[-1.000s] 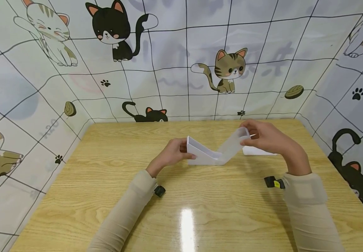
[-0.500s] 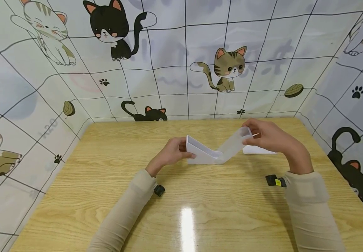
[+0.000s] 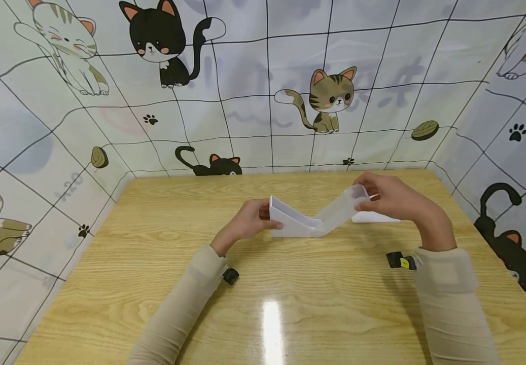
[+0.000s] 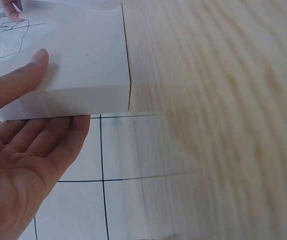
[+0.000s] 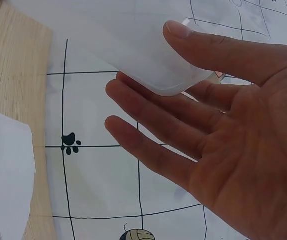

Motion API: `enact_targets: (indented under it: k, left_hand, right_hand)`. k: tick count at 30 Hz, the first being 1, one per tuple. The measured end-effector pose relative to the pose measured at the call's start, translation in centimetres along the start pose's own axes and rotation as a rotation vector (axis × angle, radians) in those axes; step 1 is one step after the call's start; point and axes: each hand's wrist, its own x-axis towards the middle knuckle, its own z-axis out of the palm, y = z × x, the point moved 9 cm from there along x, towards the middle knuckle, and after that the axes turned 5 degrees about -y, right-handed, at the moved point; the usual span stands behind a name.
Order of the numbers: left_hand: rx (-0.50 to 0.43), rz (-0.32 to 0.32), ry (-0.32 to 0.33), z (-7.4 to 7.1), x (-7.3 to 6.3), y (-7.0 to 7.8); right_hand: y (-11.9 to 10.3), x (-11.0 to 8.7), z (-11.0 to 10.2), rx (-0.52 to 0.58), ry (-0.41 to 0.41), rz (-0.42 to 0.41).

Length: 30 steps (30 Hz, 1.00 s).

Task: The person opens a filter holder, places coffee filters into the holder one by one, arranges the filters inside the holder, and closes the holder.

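A white wedge-shaped plastic box [image 3: 294,223] with a translucent lid [image 3: 338,208] stands on the table, the lid swung out to the right and slanting upward. My left hand [image 3: 251,219] grips the tall end of the box, thumb on the near side and fingers behind, as the left wrist view also shows on the white box [image 4: 88,70]. My right hand [image 3: 388,196] pinches the raised end of the lid. In the right wrist view the thumb [image 5: 181,31] lies on one side of the translucent lid [image 5: 148,60] and the fingers on the other.
A flat white piece [image 3: 374,217] lies on the wooden table [image 3: 189,314] behind the right hand; the right wrist view shows this white piece [image 5: 8,170] near the table edge. Cat-printed sheeting [image 3: 253,116] walls the table at the back and sides.
My right hand has shifted slightly right with the end of the lid, which now leans out a little further from the box. The left hand and box have stayed in place.
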Motion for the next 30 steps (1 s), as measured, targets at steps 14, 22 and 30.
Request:
enact_targets:
  k: [14,22,30]
  left_hand:
    - [0.006,-0.005,-0.005,0.0,0.0,0.1]
    - [0.005,-0.013,-0.005,0.1,0.0,-0.1]
    - [0.001,-0.004,-0.008,0.1,0.0,-0.1]
  right_hand:
    - [0.9,-0.3,0.0,-0.033,-0.033,0.065]
    - [1.5,-0.2,0.0,-0.07,-0.047,0.091]
    - [1.6,-0.3,0.0,-0.068,-0.059,0.097]
